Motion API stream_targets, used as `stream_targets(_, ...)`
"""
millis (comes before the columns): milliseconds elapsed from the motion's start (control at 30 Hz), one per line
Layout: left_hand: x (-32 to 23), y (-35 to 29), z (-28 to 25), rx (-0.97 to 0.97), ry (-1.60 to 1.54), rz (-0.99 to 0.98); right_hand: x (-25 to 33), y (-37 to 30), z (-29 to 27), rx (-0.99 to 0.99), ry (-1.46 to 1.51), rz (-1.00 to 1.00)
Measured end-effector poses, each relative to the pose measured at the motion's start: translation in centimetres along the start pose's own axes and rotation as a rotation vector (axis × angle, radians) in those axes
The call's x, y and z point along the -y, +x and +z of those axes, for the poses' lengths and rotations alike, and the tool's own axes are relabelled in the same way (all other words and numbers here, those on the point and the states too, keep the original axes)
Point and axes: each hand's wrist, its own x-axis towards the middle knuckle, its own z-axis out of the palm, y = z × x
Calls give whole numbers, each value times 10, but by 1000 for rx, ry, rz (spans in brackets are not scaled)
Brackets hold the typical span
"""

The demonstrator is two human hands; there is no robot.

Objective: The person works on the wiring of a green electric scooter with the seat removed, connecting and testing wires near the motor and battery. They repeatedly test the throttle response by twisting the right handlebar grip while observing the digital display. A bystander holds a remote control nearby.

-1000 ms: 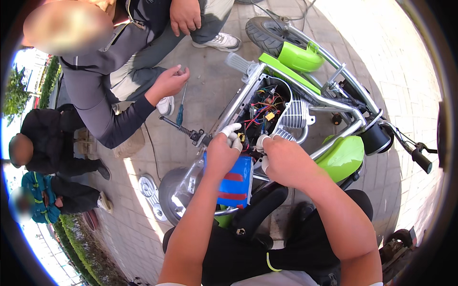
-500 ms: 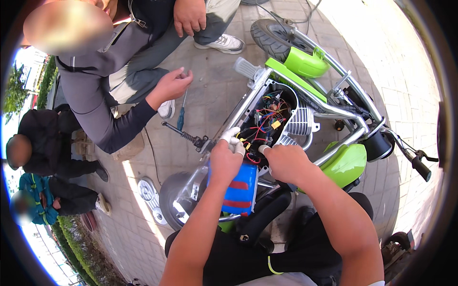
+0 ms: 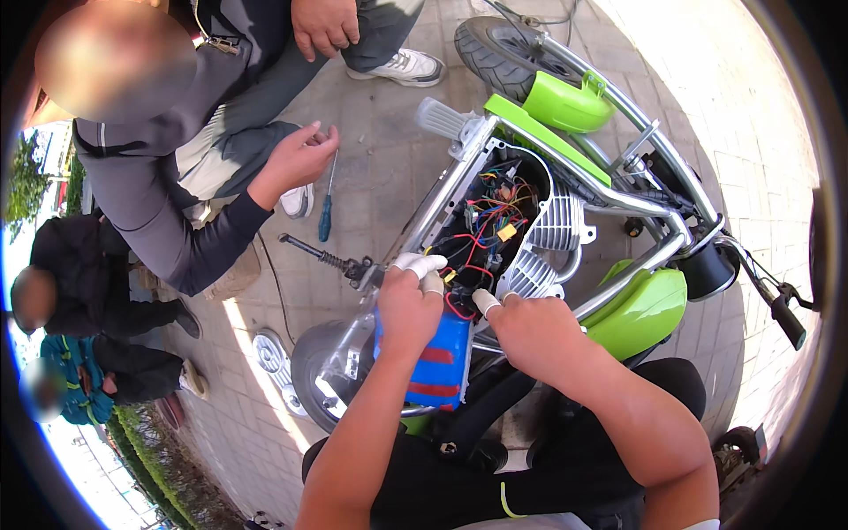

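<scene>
A small motorbike-like vehicle lies before me, its silver housing (image 3: 541,164) uncovered and full of coloured wires (image 3: 500,212). At the lower end of this opening, my left hand (image 3: 413,296) has its fingers closed around wires beside a yellow connector (image 3: 450,276). My right hand (image 3: 535,329) pinches something dark close by; its fingertips hide what it is. White covers sit on several of my fingertips. A blue battery pack (image 3: 429,374) with red stripes lies under my left wrist. One red wire (image 3: 457,311) loops between my hands, and another yellow connector (image 3: 506,232) rests among the wires.
Across from me a person crouches, one hand (image 3: 296,163) held over a blue-handled screwdriver (image 3: 326,216) on the paving. A silver cover (image 3: 272,355) lies at the left near the wheel (image 3: 309,375). Handlebars (image 3: 764,296) reach out to the right. Two more people sit far left.
My view has shifted a little, so the scene sits slightly differently. My left fingers have changed their hold slightly; both hands stay at the same wires.
</scene>
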Motion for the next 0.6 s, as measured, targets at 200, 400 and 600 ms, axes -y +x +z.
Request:
stream_targets(200, -4, 0, -1, -4, 52, 19, -5, 1, -6, 6, 19, -22)
stream_targets(400, -3, 0, -1, -17, 32, 18, -12, 3, -6, 12, 7, -56)
stream_targets(600, -1, 1, -1, -2, 30, 31, -15, 4, -7, -109, 10, -76)
